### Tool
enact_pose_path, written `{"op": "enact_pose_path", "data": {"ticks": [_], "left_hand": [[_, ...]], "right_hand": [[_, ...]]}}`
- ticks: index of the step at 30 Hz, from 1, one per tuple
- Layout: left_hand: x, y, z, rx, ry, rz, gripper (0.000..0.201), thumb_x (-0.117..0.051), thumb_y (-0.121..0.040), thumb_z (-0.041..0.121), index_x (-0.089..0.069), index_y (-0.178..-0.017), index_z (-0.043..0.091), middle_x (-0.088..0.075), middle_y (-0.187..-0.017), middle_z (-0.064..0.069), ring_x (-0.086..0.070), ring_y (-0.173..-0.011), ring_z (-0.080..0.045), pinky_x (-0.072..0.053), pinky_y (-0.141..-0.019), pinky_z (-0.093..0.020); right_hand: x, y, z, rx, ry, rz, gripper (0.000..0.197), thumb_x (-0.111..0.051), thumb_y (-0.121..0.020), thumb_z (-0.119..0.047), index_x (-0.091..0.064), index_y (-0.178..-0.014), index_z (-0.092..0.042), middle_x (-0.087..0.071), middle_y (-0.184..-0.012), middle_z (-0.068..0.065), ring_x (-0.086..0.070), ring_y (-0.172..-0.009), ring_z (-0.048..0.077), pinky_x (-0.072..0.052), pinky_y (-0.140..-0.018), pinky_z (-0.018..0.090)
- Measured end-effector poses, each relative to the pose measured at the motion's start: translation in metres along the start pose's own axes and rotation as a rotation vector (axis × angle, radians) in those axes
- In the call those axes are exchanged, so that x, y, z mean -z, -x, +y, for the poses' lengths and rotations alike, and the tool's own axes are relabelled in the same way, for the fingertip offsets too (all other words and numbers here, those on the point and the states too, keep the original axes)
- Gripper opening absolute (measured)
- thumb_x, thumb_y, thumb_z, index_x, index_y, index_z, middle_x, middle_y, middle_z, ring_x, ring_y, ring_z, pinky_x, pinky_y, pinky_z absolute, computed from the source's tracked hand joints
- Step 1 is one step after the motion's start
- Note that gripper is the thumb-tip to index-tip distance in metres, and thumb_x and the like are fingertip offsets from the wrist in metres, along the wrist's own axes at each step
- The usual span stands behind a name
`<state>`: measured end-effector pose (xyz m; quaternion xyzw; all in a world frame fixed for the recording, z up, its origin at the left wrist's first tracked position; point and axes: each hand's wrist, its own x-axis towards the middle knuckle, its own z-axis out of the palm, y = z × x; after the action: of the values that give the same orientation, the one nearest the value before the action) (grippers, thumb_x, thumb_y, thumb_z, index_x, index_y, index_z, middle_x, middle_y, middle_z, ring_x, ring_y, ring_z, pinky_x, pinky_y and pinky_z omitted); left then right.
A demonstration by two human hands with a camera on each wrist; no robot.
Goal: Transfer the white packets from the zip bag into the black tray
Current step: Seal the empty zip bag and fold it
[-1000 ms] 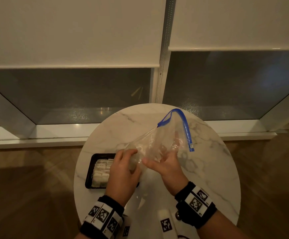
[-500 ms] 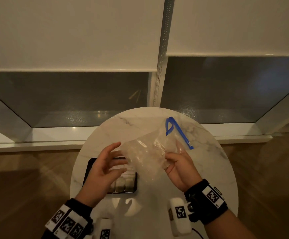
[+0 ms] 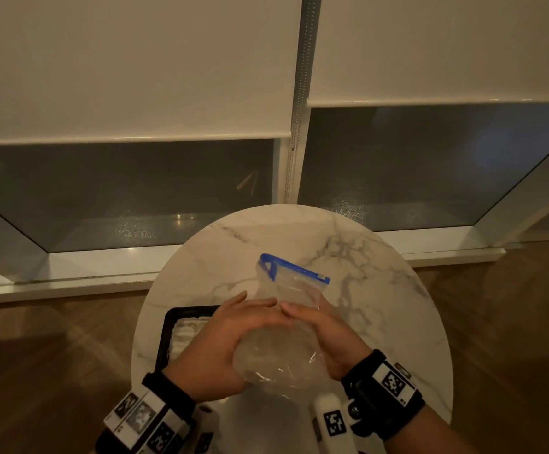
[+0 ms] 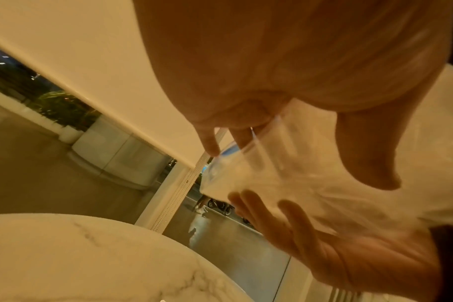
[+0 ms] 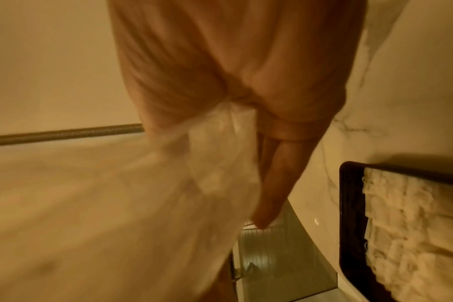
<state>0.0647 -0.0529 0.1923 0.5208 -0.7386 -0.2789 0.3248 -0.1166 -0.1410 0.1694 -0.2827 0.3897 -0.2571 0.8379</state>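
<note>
The clear zip bag (image 3: 279, 358) with a blue zip strip (image 3: 294, 267) hangs above the round marble table (image 3: 381, 290), squeezed between both hands. My right hand (image 3: 299, 309) holds its right side, thumb on top and fingers behind. My left hand (image 3: 253, 304) presses its straight fingers and palm against the left side. The bag looks clear, and I can make out no packets in it. The black tray (image 3: 168, 322) sits at the table's left, partly under my left hand, with white packets (image 3: 184, 332) inside. The right wrist view shows the tray (image 5: 349, 204) lined with packets (image 5: 414, 224).
The table stands against a low window sill (image 3: 102, 267) with roller blinds (image 3: 135, 77) half down. Wooden floor (image 3: 37, 371) surrounds it on both sides. Bare marble shows at the far and right parts of the tabletop.
The bag has swung upright, zip end away from me, and come closer to my body. My left hand has moved in from the left and now presses against it.
</note>
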Motion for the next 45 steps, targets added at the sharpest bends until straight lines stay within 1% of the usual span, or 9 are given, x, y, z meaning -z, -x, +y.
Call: {"op": "enact_pose_path", "data": {"ticks": [5, 13, 17, 25, 29, 32, 35, 38, 45], "left_hand": [[0.004, 0.0, -0.006, -0.118, -0.01, -0.045, 0.038, -0.081, -0.081, 0.037, -0.072, -0.118, 0.037, -0.05, -0.145, 0.023, -0.036, -0.143, -0.004, -0.023, -0.12, -0.033], [0.019, 0.01, -0.018, 0.116, 0.299, 0.001, 0.035, -0.08, -0.082, 0.036, -0.073, -0.116, 0.03, -0.069, -0.124, 0.014, -0.06, -0.124, -0.008, -0.03, -0.118, -0.029], [0.013, 0.007, -0.009, 0.288, 0.598, 0.128, 0.021, -0.073, -0.088, 0.031, -0.076, -0.107, 0.023, -0.077, -0.105, -0.005, -0.072, -0.104, -0.022, -0.056, -0.093, -0.032], [-0.004, -0.016, 0.006, 0.553, 0.35, 0.407, 0.022, -0.073, -0.085, 0.034, -0.077, -0.073, 0.016, -0.075, -0.068, 0.0, -0.074, -0.067, -0.013, -0.062, -0.066, -0.038], [-0.009, -0.023, 0.011, 0.505, 0.321, 0.488, 0.02, -0.086, -0.075, 0.031, -0.075, -0.087, 0.02, -0.077, -0.079, 0.006, -0.074, -0.075, -0.009, -0.062, -0.069, -0.034], [-0.01, -0.021, 0.003, 0.535, 0.313, 0.51, 0.051, -0.088, -0.067, 0.047, -0.063, -0.106, 0.025, -0.073, -0.096, 0.002, -0.072, -0.085, -0.011, -0.061, -0.071, -0.031], [-0.005, -0.014, -0.006, 0.622, 0.728, 0.276, 0.088, -0.087, -0.062, 0.052, -0.049, -0.136, 0.025, -0.065, -0.126, -0.006, -0.067, -0.111, -0.021, -0.059, -0.087, -0.039], [-0.001, -0.007, -0.005, 0.563, 1.129, 0.024, 0.074, -0.085, -0.073, 0.024, -0.051, -0.137, 0.008, -0.064, -0.131, -0.018, -0.063, -0.118, -0.034, -0.056, -0.09, -0.04], [-0.005, -0.004, -0.007, 0.573, 0.949, 0.144, 0.051, -0.066, -0.088, -0.001, -0.051, -0.135, 0.014, -0.067, -0.124, -0.018, -0.063, -0.115, -0.04, -0.055, -0.095, -0.048]], "right_hand": [[-0.009, -0.001, -0.002, -0.001, 0.011, -0.03, 0.051, -0.069, -0.091, -0.023, -0.052, -0.138, -0.01, -0.064, -0.128, 0.021, -0.063, -0.117, 0.038, -0.052, -0.095, 0.048], [-0.013, -0.001, -0.005, 0.006, -0.234, 0.0, 0.037, -0.043, -0.104, -0.022, -0.055, -0.136, -0.007, -0.063, -0.127, 0.024, -0.064, -0.115, 0.038, -0.057, -0.089, 0.047], [-0.018, 0.004, -0.001, 0.062, -0.256, -0.045, 0.037, -0.041, -0.104, -0.018, -0.053, -0.137, -0.007, -0.063, -0.127, 0.024, -0.063, -0.116, 0.039, -0.056, -0.09, 0.049], [-0.023, 0.018, 0.006, 0.084, -0.269, -0.251, 0.057, -0.048, -0.098, -0.039, -0.045, -0.145, -0.007, -0.05, -0.143, 0.024, -0.049, -0.132, 0.039, -0.044, -0.104, 0.056], [-0.022, 0.02, 0.01, 0.197, -0.09, -0.178, 0.049, -0.064, -0.091, -0.009, -0.049, -0.138, -0.006, -0.06, -0.131, 0.024, -0.06, -0.121, 0.039, -0.054, -0.092, 0.049], [-0.016, 0.018, 0.007, 0.222, -0.062, -0.172, 0.042, -0.058, -0.091, 0.001, -0.055, -0.133, -0.007, -0.064, -0.127, 0.022, -0.062, -0.117, 0.039, -0.054, -0.093, 0.05], [-0.008, 0.017, 0.002, 0.23, -0.036, -0.183, 0.045, -0.059, -0.091, 0.003, -0.055, -0.134, -0.007, -0.062, -0.129, 0.024, -0.059, -0.12, 0.042, -0.051, -0.098, 0.053], [0.0, 0.018, -0.001, 0.21, 0.035, -0.224, 0.046, -0.055, -0.09, 0.009, -0.056, -0.133, -0.005, -0.062, -0.127, 0.026, -0.061, -0.116, 0.041, -0.051, -0.098, 0.051], [0.014, 0.019, -0.001, 0.154, 0.083, -0.229, 0.061, -0.064, -0.08, 0.006, -0.05, -0.137, -0.009, -0.062, -0.128, 0.024, -0.061, -0.116, 0.04, -0.054, -0.093, 0.047]]}}
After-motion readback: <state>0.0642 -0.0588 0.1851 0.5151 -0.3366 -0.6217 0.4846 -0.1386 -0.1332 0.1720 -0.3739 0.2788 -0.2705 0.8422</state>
